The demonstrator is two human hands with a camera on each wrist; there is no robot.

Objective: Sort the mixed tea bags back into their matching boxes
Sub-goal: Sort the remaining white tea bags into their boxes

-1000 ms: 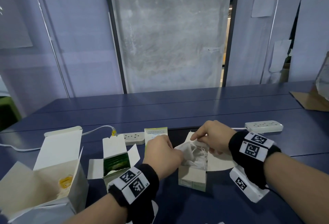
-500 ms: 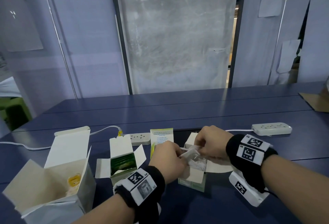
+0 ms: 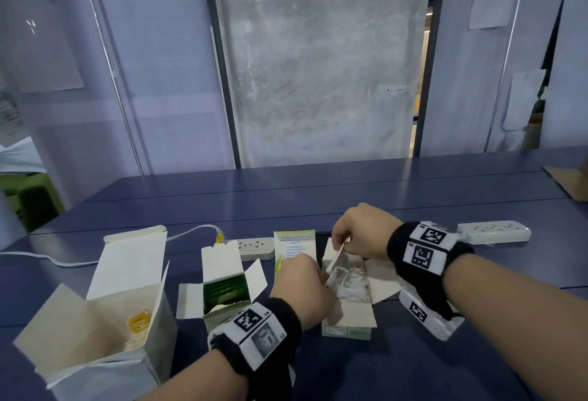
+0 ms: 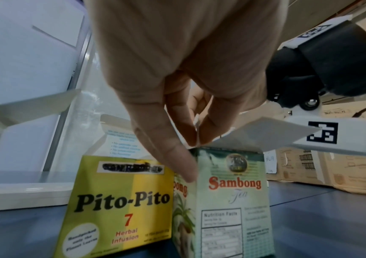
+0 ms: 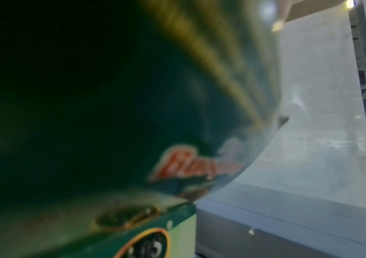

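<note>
The tabletop (image 3: 350, 197) is dark blue. The Pito-Pito box (image 4: 120, 206) is yellow with a paler green-yellow half, black lettering and a red "7". The Sambong box (image 4: 232, 200) is pale green and white, its name in red, with a round gold-and-green emblem above. The large open box (image 3: 127, 273) on the left is white inside, with something yellow at the bottom. The small open box (image 3: 226, 292) shows green packets. Both wristbands (image 3: 426, 251) are black, carrying white panels with black square code marks. The power strips (image 3: 493, 231) are white.
</note>
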